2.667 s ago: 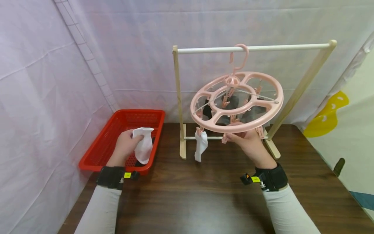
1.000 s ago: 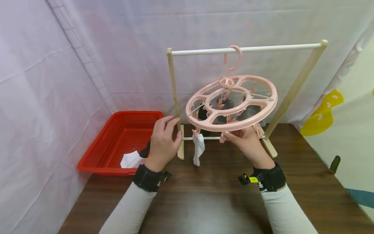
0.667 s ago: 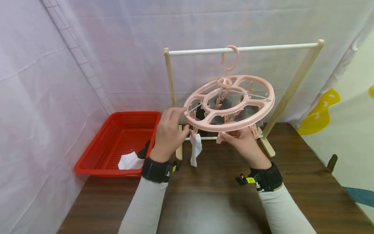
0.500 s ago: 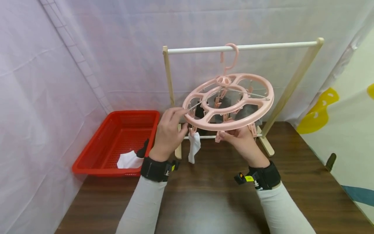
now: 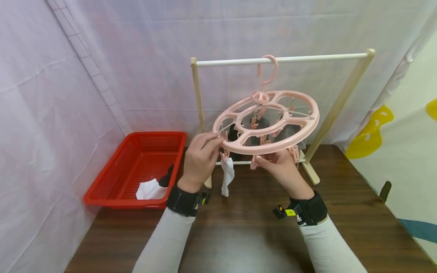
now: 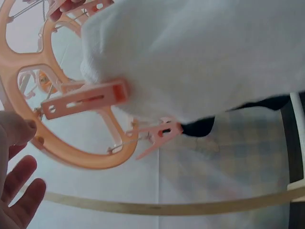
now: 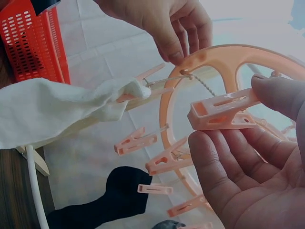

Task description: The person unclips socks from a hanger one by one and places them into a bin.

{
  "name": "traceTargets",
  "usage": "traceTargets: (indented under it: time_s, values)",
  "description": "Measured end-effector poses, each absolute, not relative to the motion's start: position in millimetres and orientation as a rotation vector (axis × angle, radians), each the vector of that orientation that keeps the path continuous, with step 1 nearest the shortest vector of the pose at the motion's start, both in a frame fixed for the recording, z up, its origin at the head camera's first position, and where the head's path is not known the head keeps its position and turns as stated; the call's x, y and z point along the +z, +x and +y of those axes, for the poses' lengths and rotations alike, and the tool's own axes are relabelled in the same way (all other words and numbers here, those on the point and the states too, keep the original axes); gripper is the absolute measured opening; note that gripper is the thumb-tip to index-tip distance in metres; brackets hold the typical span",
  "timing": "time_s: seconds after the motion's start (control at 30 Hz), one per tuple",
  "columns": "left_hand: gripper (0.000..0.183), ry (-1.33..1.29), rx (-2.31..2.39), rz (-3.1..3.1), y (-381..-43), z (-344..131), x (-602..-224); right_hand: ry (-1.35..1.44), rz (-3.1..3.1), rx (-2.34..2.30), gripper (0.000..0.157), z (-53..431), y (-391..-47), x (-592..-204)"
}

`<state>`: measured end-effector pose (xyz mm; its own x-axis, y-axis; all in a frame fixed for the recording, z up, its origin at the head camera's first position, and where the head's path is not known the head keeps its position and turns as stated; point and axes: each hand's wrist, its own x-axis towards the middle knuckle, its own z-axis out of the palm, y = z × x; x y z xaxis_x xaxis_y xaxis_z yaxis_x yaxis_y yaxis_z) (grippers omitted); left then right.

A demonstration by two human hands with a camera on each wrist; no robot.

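A pink round clip hanger (image 5: pixel 273 142) hangs tilted from the rack. My left hand (image 5: pixel 200 161) pinches its outer rim at the left, thumb on the rim (image 6: pixel 59 148) in the left wrist view. With thumb and fingers my right hand (image 5: pixel 285 167) holds a pink clothes peg (image 7: pixel 221 112) below the front rim; nothing is between that peg's tips. A white sock (image 5: pixel 227 176) hangs from another peg (image 6: pixel 86 98) beside my left hand. Farther back, a black sock (image 7: pixel 121 195) hangs from a peg, and grey ones (image 5: pixel 286 132) show partly through the hanger.
A red basket (image 5: pixel 102 182) at the left holds a white sock (image 5: pixel 150 189) and a black sock (image 5: pixel 166 177). The hanger's hook is over the rack's white bar (image 5: pixel 317 58). Wooden posts (image 5: pixel 345 102) and feet stand on the brown table (image 5: pixel 232 235).
My left hand has let go of a white sock, which lies in the basket, and moved right to the hanger's rim. My right hand keeps hold of its peg.
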<state>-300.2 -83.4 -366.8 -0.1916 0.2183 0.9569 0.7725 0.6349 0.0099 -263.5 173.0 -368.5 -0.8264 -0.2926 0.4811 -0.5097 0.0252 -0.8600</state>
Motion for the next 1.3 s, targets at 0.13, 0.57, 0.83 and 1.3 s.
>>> traceTargets:
  time_s: [0.13,0.57,0.83,1.3]
  values:
    - [0.018,-0.799,-0.653,-1.716,-300.8,-80.9,-369.1,0.852,-2.142,1.82,0.014,169.7,-262.9,-368.8]
    - [0.016,-0.751,-0.671,-1.661,-300.5,-75.7,-373.5,0.682,-2.669,0.669,0.022,160.4,-219.5,-345.3]
    - [0.017,-0.755,-0.674,-1.634,-297.8,-75.3,-373.8,1.063,-2.219,0.692,0.02,148.4,-185.0,-328.7]
    - [0.024,-0.802,-0.601,-1.558,-280.9,-66.7,-359.9,0.663,-1.55,0.496,0.015,131.1,-200.2,-329.3]
